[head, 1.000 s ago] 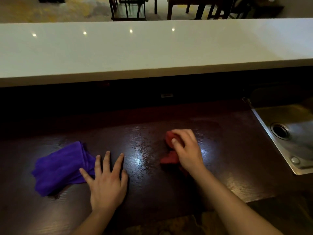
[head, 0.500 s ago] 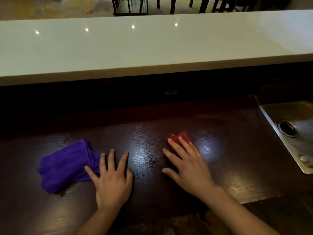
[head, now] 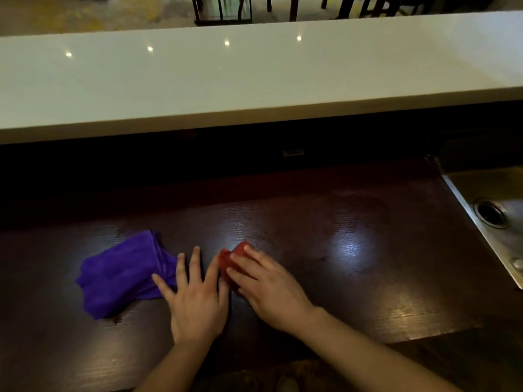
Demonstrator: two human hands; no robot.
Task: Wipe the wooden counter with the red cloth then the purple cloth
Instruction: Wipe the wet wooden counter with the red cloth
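I have the wooden counter (head: 325, 250) filling the lower part of my view, dark and glossy with pale light patches on its grain, and I take it as my landmark for everything else. Behind its far edge a long white ledge (head: 254, 77) runs across the whole width, raised above the counter. At the counter's right end a steel sink (head: 498, 222) is let into the surface, its round drain showing. On the counter's left portion lies the purple cloth (head: 121, 274), loosely folded and flat on the wood. My left hand (head: 195, 298) rests palm down on the counter near its front edge, fingers spread wide, its outer fingers lying on or just against the right edge of the purple cloth; I cannot tell which, and it grips nothing. My right hand (head: 268, 287) lies just beside the left one, toward the middle of the counter, flat with the fingers stretched out and pressing down on the red cloth (head: 230, 258). That cloth is bunched small under the fingers, only its far part showing past the fingertips, and it sits on the wood touching or nearly touching my left index finger.
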